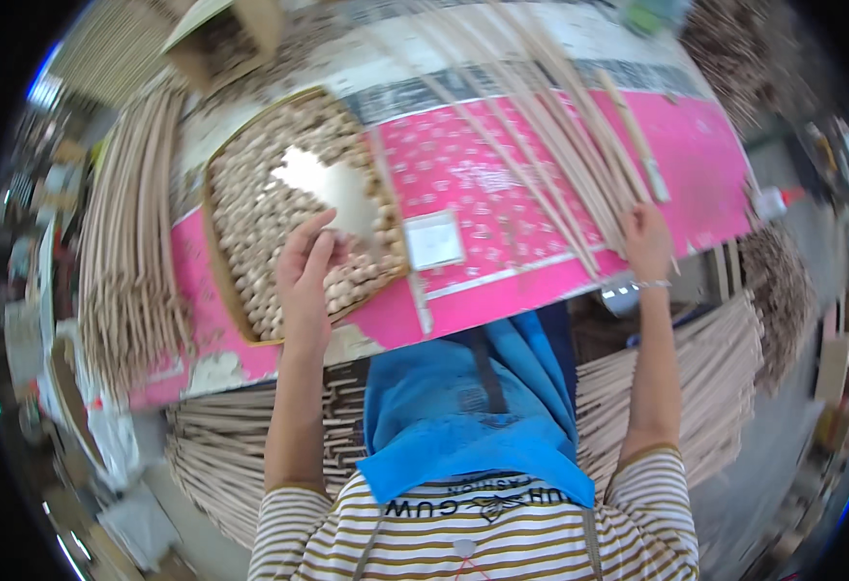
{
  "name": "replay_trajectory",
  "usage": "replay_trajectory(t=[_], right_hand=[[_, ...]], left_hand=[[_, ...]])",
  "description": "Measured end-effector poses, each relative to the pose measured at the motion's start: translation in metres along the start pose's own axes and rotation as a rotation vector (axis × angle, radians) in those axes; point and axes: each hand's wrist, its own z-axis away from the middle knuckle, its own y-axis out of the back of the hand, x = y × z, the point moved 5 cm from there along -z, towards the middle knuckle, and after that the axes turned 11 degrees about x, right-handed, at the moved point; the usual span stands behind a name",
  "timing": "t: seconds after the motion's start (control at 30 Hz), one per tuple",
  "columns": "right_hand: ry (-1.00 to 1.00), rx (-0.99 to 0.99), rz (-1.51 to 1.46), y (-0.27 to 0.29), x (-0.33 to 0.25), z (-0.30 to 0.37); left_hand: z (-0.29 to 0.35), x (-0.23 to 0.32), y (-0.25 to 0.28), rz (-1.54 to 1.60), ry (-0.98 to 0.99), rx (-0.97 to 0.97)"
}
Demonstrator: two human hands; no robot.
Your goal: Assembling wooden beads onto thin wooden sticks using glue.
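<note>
My left hand [305, 266] hovers over the near part of a shallow yellow-rimmed tray [210, 208]. Its fingers are loosely bent and apart, and nothing shows between them. The tray holds many small round wooden pieces [260, 218], with a bare pale patch near its middle right. At the right of the table, my right hand [647, 237] is closed round the near end of a thin wooden stick [628, 179]. Several more long sticks [550, 136] lie beside it, pointing away from me. How many sticks the fingers hold is hidden.
A pink-covered table [483, 300] stands before me, a white square [434, 240] on it. Bundled sticks [129, 232] lie at its left end. More stick stacks [686, 378] sit below the near edge. An open box [221, 44] stands at the far left, a short thicker stick [633, 136] far right.
</note>
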Motion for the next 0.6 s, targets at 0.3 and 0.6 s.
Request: replay_trajectory(t=[0.3, 0.6], right_hand=[[-0.403, -0.113, -0.939, 0.013, -0.146, -0.016], [0.049, -0.470, -0.837, -0.037, -0.279, 0.020]], left_hand=[[-0.071, 0.003, 0.006, -0.705, -0.341, -0.111], [-0.097, -0.024, -0.023, -0.967, -0.416, -0.122]])
